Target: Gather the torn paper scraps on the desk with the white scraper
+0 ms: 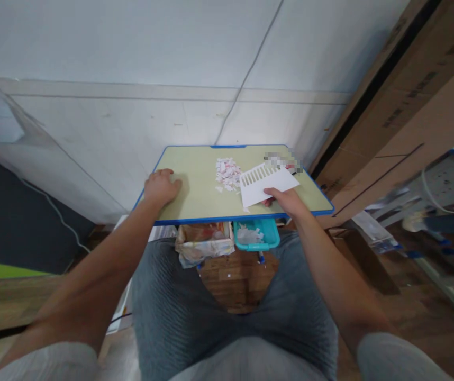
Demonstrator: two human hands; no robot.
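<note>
My right hand grips the near edge of a white sheet of card between thumb and fingers. A row of narrow slots runs along the card's far side. The card is over the right half of the small table, its left corner close to a heap of small paper scraps. On the left part of the tabletop rests my left hand, fingers apart and holding nothing. Behind the card, partly covered by it, lies a blurred-out item that I cannot make out.
Beneath the table's front edge are a lined box and a turquoise basket holding white pieces. Tall cardboard stands on the right, and a white wall rises behind the table. A cable hangs down the wall.
</note>
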